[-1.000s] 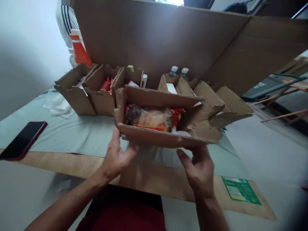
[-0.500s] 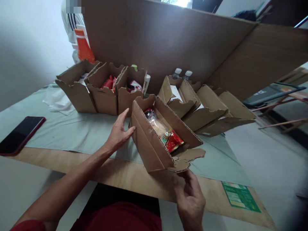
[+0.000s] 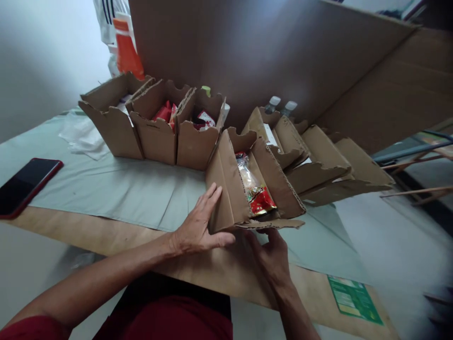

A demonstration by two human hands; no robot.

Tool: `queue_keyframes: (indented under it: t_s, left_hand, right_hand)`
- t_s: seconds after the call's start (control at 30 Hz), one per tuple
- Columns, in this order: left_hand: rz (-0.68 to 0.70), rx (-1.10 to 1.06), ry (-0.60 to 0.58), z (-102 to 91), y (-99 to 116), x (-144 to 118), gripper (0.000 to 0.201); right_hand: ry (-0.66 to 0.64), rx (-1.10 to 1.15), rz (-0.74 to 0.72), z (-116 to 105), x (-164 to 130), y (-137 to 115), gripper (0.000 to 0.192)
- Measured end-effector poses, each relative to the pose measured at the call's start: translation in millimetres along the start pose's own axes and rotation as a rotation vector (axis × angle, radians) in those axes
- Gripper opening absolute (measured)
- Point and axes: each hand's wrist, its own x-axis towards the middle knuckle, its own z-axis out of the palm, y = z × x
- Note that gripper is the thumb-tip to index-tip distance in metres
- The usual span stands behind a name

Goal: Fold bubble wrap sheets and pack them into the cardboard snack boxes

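**Asker:** What are the person's hands doing at the centre of the frame?

**Describer:** The left hand (image 3: 198, 231) is lying flat, fingers spread and straight, against the left wall of a narrow open cardboard box (image 3: 230, 189). The right hand (image 3: 271, 257) is reaching up from below, its fingertips touching the ragged flap at the near end of that box. Whether those fingers are pinching the flap or only pressing on it cannot be told; they are partly hidden under the cardboard.

**Asker:** Where is the box sitting, and what is in it?

**Describer:** It is standing just below the middle of the frame on a pale green cloth (image 3: 116, 189), angled away toward the upper right. A red and yellow snack packet (image 3: 255, 189) is lying along the inside.

**Asker:** What is surrounding it?

**Describer:** Its far left corner is touching a row of three similar boxes (image 3: 152, 127) toward the upper left, some holding red packets. To its right, more boxes (image 3: 318, 160) are leaning over, with two capped bottles (image 3: 281, 105) behind them. A tall cardboard sheet (image 3: 283, 52) is filling the top of the frame. A dark phone (image 3: 26, 184) is lying at the left edge, and a green label (image 3: 354, 300) is showing at the lower right. Someone's striped sleeve is visible at the top left.

**Asker:** How would this handling go well?

**Describer:** Judging from the picture, keeping the flat palm steady against the wall while the other hand is guiding the near end should keep the box upright and the packet inside.
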Motion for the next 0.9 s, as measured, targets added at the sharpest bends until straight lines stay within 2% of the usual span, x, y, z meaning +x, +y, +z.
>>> queue_keyframes:
  t_s: [0.07,0.2,0.3,0.37,0.43,0.53,0.57,0.67,0.77,0.83,0.9]
  left_hand:
    - [0.006,0.027,0.001,0.1,-5.6,-0.6,0.109]
    - [0.012,0.069,0.035,-1.4,-13.2,4.3,0.099]
    - [0.018,0.099,0.056,-9.2,-16.7,20.8,0.092]
    - [-0.025,0.14,0.08,-17.6,-20.8,38.3,0.085]
    - [-0.14,0.231,0.143,-27.0,-27.4,58.4,0.065]
    - [-0.305,0.366,0.252,-37.9,-39.4,82.0,0.02]
    - [-0.325,0.385,0.269,-39.3,-42.9,85.8,0.015]
    - [-0.287,0.382,0.288,-35.8,-49.7,84.7,0.017]
    - [-0.159,0.367,0.302,-26.4,-52.6,76.6,0.016]
    - [-0.08,0.333,0.268,-21.5,-54.6,74.6,0.02]
    - [-0.069,0.284,0.2,-19.2,-57.9,76.4,0.03]
  right_hand:
    - [0.007,-0.006,-0.028,2.5,4.7,-3.0,0.045]
    - [0.016,-0.008,-0.063,9.3,19.0,-5.0,0.044]
    - [-0.005,-0.004,-0.133,18.2,35.4,-3.2,0.033]
    - [-0.013,0.018,-0.172,26.5,45.8,0.1,0.029]
    - [-0.001,0.028,-0.205,35.5,52.5,5.6,0.032]
    - [0.011,0.016,-0.254,45.4,52.9,16.3,0.033]
    - [0.006,0.01,-0.267,47.0,51.0,19.8,0.03]
    - [-0.018,-0.034,-0.302,47.9,43.9,27.9,0.024]
    - [-0.034,-0.085,-0.342,47.0,40.5,31.3,0.024]
    - [-0.036,-0.102,-0.348,47.1,40.8,31.5,0.024]
    - [-0.042,-0.116,-0.348,47.4,41.9,30.9,0.023]
